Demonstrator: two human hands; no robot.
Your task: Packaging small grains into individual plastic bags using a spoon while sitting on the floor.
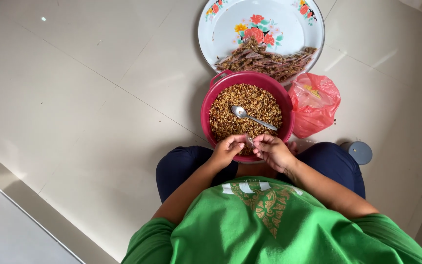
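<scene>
My left hand [226, 149] and my right hand [273, 150] meet at the near rim of a dark red bowl [214, 96]. Together they pinch a small clear plastic bag [248, 141] between the fingertips. The bowl holds a brown crumbly mix [250, 100], and a metal spoon [251, 116] lies on top of it. Beyond the bowl a white round tray [230, 19] with painted flowers carries several small filled packets [264, 59] along its near side.
A red plastic bag [314, 102] sits right of the bowl. A grey round lid [360, 152] lies on the tiled floor [74, 98] by my right knee. My crossed legs in dark trousers [181, 168] frame the bowl.
</scene>
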